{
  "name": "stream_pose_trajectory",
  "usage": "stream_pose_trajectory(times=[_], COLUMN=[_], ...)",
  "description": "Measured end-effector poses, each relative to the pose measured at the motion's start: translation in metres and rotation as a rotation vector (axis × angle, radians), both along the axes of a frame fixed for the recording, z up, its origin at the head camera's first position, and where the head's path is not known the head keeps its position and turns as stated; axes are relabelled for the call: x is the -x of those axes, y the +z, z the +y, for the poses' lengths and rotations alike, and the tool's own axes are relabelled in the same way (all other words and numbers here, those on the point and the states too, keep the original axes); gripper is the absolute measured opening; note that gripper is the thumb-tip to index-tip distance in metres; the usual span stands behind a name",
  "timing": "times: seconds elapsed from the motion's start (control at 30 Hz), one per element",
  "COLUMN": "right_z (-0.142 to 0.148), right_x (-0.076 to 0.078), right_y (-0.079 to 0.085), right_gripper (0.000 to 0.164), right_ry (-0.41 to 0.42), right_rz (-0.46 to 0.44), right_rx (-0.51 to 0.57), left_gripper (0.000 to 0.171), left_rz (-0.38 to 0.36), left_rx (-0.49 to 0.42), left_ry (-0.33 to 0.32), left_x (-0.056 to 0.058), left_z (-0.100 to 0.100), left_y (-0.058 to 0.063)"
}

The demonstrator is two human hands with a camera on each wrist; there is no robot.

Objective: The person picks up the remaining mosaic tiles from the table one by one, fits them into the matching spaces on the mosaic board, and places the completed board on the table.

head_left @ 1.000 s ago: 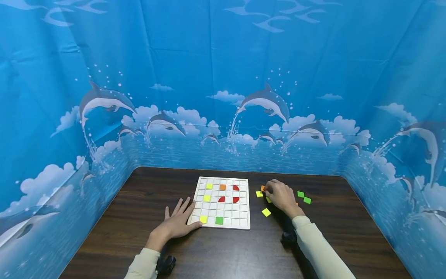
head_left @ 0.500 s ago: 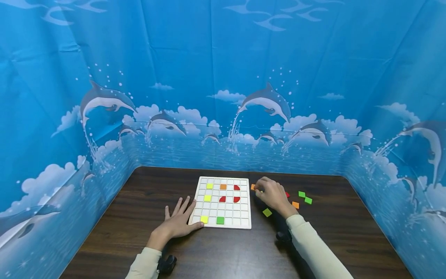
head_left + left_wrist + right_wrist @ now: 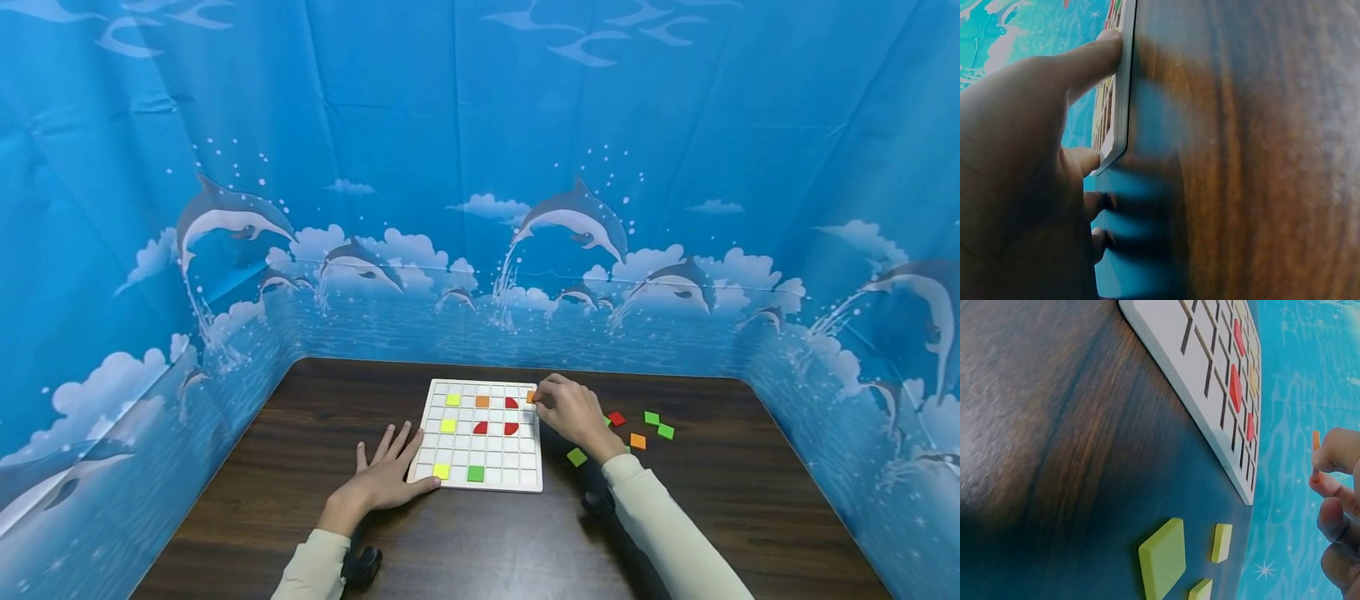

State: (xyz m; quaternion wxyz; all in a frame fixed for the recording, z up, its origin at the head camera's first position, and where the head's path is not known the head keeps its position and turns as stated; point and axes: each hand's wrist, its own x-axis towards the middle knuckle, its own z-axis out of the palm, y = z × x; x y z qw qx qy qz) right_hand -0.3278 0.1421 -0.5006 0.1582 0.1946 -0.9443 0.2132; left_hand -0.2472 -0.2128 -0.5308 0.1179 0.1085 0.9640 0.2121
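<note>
Over the last second, an orange tile (image 3: pixel 530 397) has been carried leftward in the grip of the right hand (image 3: pixel 572 411), from among the loose tiles, past a spot just beside the white board (image 3: pixel 510 459) half a second ago, to the board's far right corner. As the hand was moved, a red tile (image 3: pixel 617 418), hidden at first, was brought fully into view, and a second orange tile (image 3: pixel 638 442), earlier mostly covered, was exposed. A yellow tile seen a second ago is now covered by the hand.
</note>
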Motion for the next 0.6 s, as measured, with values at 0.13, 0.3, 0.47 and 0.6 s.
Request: stream_pose_trajectory(times=[0.13,0.3,0.47,0.6], right_z=[-0.006,-0.013,-0.020,-0.026], right_x=[0.002,0.006,0.011,0.014], right_y=[0.002,0.004,0.003,0.000], right_gripper=[0.006,0.005,0.005,0.005], right_ry=[0.008,0.016,0.027,0.030], right_rz=[-0.015,-0.038,-0.062,-0.077], right_rx=[-0.004,-0.013,-0.029,-0.042], left_gripper=[0.103,0.106,0.109,0.107], left_rz=[-0.009,0.008,0.037,0.010], left_rx=[0.022,0.038,0.017,0.001], left_ry=[0.004,0.013,-0.003,-0.002], left_x=[0.002,0.009,0.010,0.003], left_z=[0.000,-0.004,-0.007,-0.004], left_y=[-0.001,-0.016,-0.023,-0.009])
